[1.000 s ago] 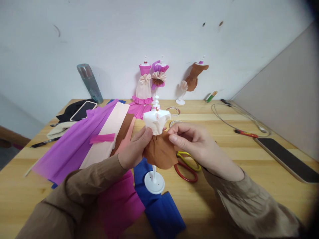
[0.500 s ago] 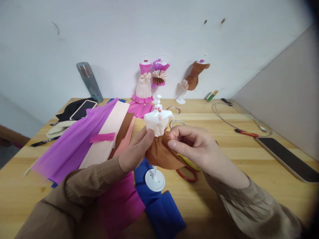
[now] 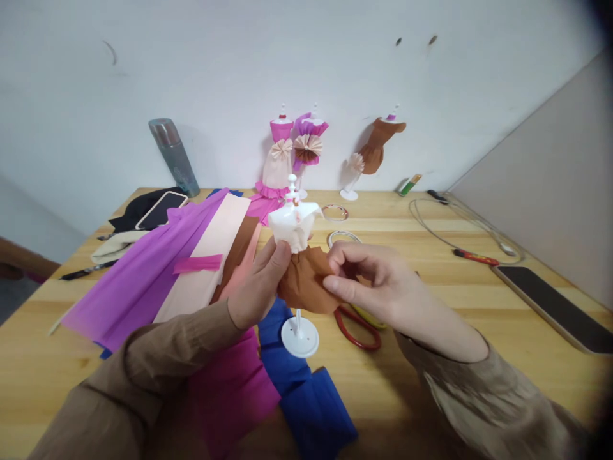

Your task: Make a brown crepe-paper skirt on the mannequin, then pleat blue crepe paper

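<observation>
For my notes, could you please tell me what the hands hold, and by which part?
Left hand grips the white mannequin at its waist; right hand pinches the brown paper skirt near its top.

pale wood table [image 3: 43,370], scuffed white wall [image 3: 239,64] behind table, grey partition panel [image 3: 550,179] along table's right edge, soft even light

A mannequin [image 3: 293,227], a paper skirt [image 3: 304,281] around its waist, is being held above the table's [image 3: 454,268] middle. Paper sheets [image 3: 191,268] are being kept left of it, scissors [image 3: 358,331] just right, dressed mannequins [image 3: 280,156] and a flask [image 3: 175,156] along the back edge, a phone [image 3: 555,306] by the right edge.
</observation>
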Available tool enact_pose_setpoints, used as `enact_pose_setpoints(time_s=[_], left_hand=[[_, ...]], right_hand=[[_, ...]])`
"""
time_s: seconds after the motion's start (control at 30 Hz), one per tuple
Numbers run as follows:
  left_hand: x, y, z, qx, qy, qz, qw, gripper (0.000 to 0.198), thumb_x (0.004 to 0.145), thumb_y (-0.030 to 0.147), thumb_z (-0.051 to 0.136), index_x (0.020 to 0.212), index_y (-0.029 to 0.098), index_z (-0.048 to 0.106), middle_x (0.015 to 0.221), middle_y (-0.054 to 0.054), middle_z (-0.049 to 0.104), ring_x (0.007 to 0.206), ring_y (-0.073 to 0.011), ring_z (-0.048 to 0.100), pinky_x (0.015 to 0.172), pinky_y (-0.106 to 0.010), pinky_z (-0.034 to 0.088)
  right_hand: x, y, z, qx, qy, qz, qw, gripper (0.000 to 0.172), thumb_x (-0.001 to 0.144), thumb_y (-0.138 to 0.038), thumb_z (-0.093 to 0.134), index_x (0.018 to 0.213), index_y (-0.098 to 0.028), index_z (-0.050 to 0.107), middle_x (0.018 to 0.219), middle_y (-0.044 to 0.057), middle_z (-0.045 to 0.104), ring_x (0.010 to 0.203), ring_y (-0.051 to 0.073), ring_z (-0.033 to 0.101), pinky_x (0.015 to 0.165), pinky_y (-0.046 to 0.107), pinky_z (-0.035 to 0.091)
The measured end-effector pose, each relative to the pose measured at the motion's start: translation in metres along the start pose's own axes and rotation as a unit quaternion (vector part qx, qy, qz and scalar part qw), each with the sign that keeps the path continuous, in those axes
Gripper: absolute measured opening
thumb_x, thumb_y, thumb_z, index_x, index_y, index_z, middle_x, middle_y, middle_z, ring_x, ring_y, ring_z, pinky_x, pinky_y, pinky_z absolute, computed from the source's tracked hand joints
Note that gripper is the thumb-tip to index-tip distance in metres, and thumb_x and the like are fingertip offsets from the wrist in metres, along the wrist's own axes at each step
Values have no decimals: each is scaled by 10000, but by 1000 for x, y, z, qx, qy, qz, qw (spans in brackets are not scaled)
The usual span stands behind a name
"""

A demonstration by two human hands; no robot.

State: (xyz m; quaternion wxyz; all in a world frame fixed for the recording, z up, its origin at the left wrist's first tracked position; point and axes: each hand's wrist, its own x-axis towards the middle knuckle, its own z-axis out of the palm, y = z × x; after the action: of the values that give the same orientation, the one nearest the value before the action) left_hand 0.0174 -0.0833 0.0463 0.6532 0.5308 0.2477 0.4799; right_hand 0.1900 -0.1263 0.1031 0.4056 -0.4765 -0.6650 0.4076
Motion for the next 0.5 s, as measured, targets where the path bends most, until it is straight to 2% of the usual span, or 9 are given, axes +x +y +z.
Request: enact_pose_setpoints(time_s=[0.17,0.27,0.4,0.5], left_hand=[[2,1,0,30,14,45,998,504,917,581,490,1254,233,628,1426,-37,560,1408,-250,403,1184,-370,300],[3,2,0,3,11,55,998,459,917,551,518,1212,228,657,1383,-35,594,1386,-240,430,1179,-359,306],[11,11,-1,-67,54,7,996,455,876,567,571,1108,194,689,1151,-48,707,1195,-239,594,1047,-337,448],[20,17,-3,-127,99,-62,985,415,921,533,513,1012,165,683,906,-38,724,906,-185,681,854,-290,533]], right_hand=[[3,7,2,87,-28,25,995,303,781,-418,710,699,-185,535,619,-36,439,552,92,376,496,239,294],[4,11,1,156,-56,49,985,357,740,-468,759,709,-178,553,621,-37,456,530,79,385,482,229,292],[8,18,-4,205,-59,63,975,386,730,-536,752,795,-182,611,569,-48,460,456,68,349,434,224,269],[17,27,-12,143,-53,55,987,355,758,-501,726,737,-170,601,608,-16,522,501,80,404,468,230,306]])
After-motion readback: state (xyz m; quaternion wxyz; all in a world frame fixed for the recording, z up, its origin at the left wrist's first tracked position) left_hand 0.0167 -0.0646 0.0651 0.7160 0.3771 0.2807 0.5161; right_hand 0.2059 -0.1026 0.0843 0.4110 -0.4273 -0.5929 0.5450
